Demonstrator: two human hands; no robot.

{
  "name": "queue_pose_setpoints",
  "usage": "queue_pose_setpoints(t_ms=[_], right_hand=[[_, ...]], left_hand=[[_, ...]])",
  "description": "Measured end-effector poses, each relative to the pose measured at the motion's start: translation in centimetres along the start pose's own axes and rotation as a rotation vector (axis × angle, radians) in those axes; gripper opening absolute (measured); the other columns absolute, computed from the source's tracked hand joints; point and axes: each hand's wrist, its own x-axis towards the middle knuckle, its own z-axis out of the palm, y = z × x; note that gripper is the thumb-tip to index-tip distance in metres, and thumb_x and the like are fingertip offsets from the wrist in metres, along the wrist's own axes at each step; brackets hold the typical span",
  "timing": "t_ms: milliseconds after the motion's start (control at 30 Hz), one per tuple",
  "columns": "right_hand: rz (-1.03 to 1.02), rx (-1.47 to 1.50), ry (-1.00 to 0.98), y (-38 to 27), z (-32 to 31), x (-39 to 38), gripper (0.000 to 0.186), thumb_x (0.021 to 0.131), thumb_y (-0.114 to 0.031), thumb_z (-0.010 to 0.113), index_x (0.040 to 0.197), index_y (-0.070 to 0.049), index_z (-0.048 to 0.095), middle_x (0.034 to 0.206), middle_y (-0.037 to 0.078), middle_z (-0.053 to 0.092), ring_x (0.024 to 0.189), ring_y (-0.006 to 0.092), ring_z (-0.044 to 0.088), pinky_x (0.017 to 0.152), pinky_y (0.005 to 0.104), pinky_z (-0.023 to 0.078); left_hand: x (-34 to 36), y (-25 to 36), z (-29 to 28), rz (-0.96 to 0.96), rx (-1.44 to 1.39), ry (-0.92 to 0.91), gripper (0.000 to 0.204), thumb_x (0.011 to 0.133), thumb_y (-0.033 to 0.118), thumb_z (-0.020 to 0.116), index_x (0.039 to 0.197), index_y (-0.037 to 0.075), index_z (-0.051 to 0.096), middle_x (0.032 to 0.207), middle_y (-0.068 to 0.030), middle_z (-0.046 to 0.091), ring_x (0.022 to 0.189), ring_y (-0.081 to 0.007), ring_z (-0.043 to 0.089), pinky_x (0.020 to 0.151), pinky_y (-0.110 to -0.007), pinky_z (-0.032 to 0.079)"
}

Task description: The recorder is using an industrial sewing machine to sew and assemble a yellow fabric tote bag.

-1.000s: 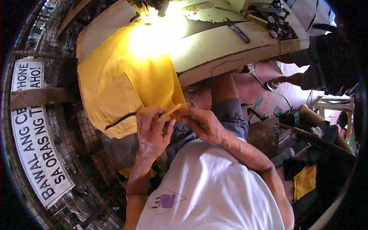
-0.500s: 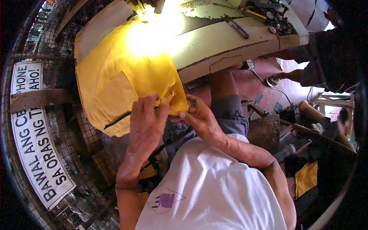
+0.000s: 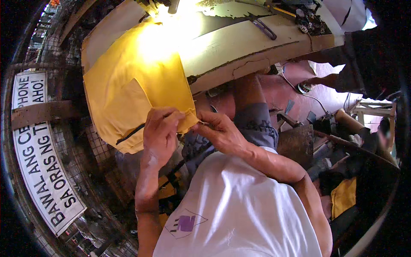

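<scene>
A yellow fabric piece [image 3: 111,98] hangs over the front of the pale worktable, with a smaller flap on it and a black strip [image 3: 128,135] along its lower left part, perhaps a zipper or cord. My left hand [image 3: 160,132] is closed at the fabric's lower right corner, fingers bent over a narrow folded edge. My right hand [image 3: 218,132] pinches that same corner from the right, just beside the left fingers. A glaring light washes out the fabric's upper part.
Purple-handled cutters [image 3: 262,26] and black metal parts [image 3: 311,21] lie on the worktable [image 3: 222,47]. A wire mesh wall with a white sign [image 3: 30,162] stands left. Another person's legs [image 3: 359,68] are at right, above cords, rolls and scraps [image 3: 342,192].
Both hands have shifted on the yellow corner: my left hand moved left and up from where it began, and the corner's fold now lies flatter, bunched between the fingertips of both hands.
</scene>
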Motion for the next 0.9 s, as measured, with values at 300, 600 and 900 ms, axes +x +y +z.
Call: queue_pose_setpoints(t_ms=[300,600,900], right_hand=[[-0.086,-0.027,0.063,1.3,-0.4,-1.0,0.026,0.097,-0.015,0.056,0.117,0.002,0.062,0.097,0.003,0.066,0.089,0.0082,0.056,0.077,0.0266,0.048],[-0.081,-0.061,0.143,1.6,-0.7,-1.3,0.025,0.096,-0.021,0.059,0.107,0.000,0.068,0.084,0.003,0.067,0.077,0.0074,0.055,0.067,0.0266,0.048],[0.015,-0.144,0.105,1.6,-1.8,-2.0,0.022,0.096,-0.014,0.061,0.112,0.001,0.064,0.093,-0.001,0.064,0.083,0.0050,0.053,0.073,0.0224,0.044]], left_hand=[[-0.6,2.2,0.7,0.246,0.322,-0.012,0.035,0.077,0.014,0.076,0.110,0.008,0.065,0.106,-0.0077,0.056,0.102,-0.0298,0.056,0.091,-0.047,0.046],[-0.9,1.8,1.6,0.215,0.225,0.072,0.036,0.073,0.005,0.076,0.107,0.011,0.067,0.104,-0.0058,0.059,0.099,-0.0278,0.057,0.086,-0.044,0.048],[-1.3,1.6,3.3,0.238,0.193,0.069,0.035,0.069,0.002,0.077,0.102,0.010,0.070,0.098,-0.0036,0.061,0.095,-0.0259,0.059,0.082,-0.041,0.046]])
